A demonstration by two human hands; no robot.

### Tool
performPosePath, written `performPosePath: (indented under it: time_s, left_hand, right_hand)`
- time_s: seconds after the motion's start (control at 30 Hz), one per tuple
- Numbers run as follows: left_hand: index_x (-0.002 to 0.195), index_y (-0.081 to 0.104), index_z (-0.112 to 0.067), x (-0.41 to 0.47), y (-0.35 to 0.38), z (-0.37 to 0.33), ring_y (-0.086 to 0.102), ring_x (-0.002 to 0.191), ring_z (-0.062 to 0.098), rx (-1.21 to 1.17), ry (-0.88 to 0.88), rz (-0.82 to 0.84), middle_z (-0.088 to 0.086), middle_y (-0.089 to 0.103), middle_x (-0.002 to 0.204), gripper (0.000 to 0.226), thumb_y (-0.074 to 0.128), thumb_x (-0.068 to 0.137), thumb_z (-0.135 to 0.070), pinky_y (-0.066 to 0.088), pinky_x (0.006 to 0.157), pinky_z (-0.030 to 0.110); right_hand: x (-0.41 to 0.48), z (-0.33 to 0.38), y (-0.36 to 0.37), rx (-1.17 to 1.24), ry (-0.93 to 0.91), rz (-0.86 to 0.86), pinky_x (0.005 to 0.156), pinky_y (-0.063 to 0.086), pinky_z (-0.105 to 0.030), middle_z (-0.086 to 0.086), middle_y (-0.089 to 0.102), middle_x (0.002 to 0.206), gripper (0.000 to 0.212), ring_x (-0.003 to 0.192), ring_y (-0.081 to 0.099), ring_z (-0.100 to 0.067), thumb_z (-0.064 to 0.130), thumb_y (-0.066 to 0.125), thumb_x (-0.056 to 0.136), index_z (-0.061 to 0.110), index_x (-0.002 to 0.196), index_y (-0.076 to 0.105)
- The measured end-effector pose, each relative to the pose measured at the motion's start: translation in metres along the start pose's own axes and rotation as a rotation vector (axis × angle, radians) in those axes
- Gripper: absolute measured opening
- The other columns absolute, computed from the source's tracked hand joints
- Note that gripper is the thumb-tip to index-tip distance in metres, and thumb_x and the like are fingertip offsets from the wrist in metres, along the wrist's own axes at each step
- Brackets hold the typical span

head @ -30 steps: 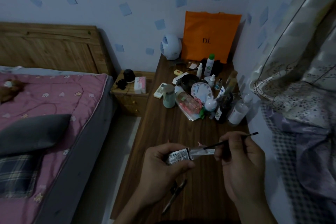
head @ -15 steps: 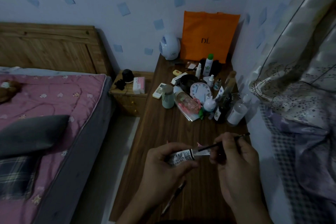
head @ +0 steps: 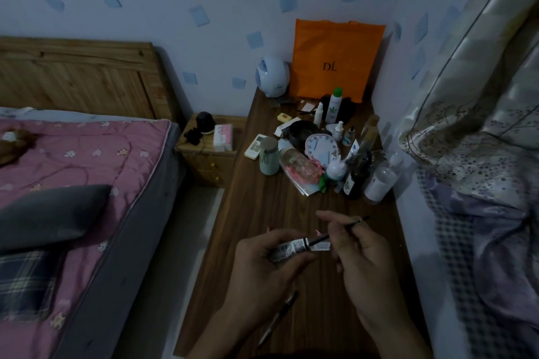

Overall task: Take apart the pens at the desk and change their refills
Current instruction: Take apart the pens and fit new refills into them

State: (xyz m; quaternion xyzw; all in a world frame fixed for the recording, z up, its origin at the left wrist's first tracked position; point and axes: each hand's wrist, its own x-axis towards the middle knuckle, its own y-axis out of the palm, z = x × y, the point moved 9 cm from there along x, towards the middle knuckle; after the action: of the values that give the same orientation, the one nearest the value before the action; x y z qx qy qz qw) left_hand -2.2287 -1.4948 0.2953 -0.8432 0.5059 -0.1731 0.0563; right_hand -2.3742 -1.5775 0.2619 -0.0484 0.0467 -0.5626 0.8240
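Observation:
My left hand [head: 262, 268] grips a small plastic refill packet [head: 294, 248] with printed labelling, held over the wooden desk [head: 262, 204]. A thin black pen refill [head: 344, 229] is pinched in my right hand [head: 364, 265]; its lower end sits inside the packet's open end and its upper end points up and right. Below my left hand, a dark pen [head: 280, 318] lies on the desk, partly hidden by my wrist.
A crowd of bottles, a clock [head: 320, 148] and a cup [head: 268, 159] fills the desk's far half, backed by an orange bag [head: 335, 58] and a round white fan [head: 272, 76]. A bed [head: 81, 172] stands left, a nightstand [head: 210, 151] between, curtains right.
The refill has slid deeper into the packet: less of it sticks out past my right hand. My right hand has moved left toward my left hand.

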Motion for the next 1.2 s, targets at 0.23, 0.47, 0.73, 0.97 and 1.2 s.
performPosePath:
  time_s: [0.23,0.47,0.73,0.97,1.2]
  left_hand:
    - [0.089,0.075,-0.040,0.000,0.005,0.005,0.071,0.076,-0.001,-0.022,-0.023,0.011,-0.019,0.076,0.086,0.025,0.082,0.074,-0.021,0.050,0.066,0.009]
    - [0.086,0.078,-0.025,0.000,0.003,0.013,0.071,0.077,0.005,-0.007,-0.109,0.010,-0.014,0.076,0.087,0.016,0.083,0.074,-0.016,0.055,0.065,0.020]
    - [0.087,0.073,-0.032,0.003,0.013,0.010,0.069,0.074,-0.001,0.164,-0.043,0.133,-0.019,0.073,0.085,0.014,0.082,0.076,-0.028,0.046,0.060,0.009]
    - [0.093,0.071,-0.026,0.005,0.028,0.010,0.061,0.071,0.004,0.482,0.027,0.295,-0.008,0.072,0.078,0.020,0.067,0.083,-0.044,0.041,0.061,0.019]
    - [0.099,0.070,-0.026,0.007,0.032,0.007,0.062,0.073,0.003,0.404,0.012,0.316,-0.009,0.071,0.082,0.016,0.065,0.088,-0.037,0.047,0.063,0.020]
  right_hand:
    - [0.000,-0.006,0.008,0.248,0.110,0.061,0.072,0.055,-0.024,0.010,0.077,0.095,0.026,0.087,0.071,-0.005,0.042,0.076,0.079,0.038,0.104,0.075]
    - [0.004,-0.003,-0.025,0.370,0.004,-0.167,0.050,0.047,-0.020,0.000,0.065,0.064,0.017,0.060,0.058,-0.010,0.033,0.072,0.072,0.021,0.083,0.076]
    - [0.010,-0.002,-0.021,0.336,-0.014,-0.013,0.051,0.044,-0.023,-0.006,0.060,0.062,0.004,0.059,0.053,-0.015,0.014,0.070,0.080,0.014,0.075,0.071]
    - [0.011,-0.003,-0.025,0.264,-0.012,-0.025,0.052,0.046,-0.019,0.003,0.064,0.064,0.015,0.060,0.057,-0.008,0.006,0.067,0.088,0.017,0.079,0.074]
    - [0.006,0.007,-0.018,-0.145,-0.101,0.020,0.070,0.053,-0.014,0.007,0.072,0.090,0.017,0.087,0.069,-0.008,0.016,0.078,0.082,0.032,0.086,0.075]
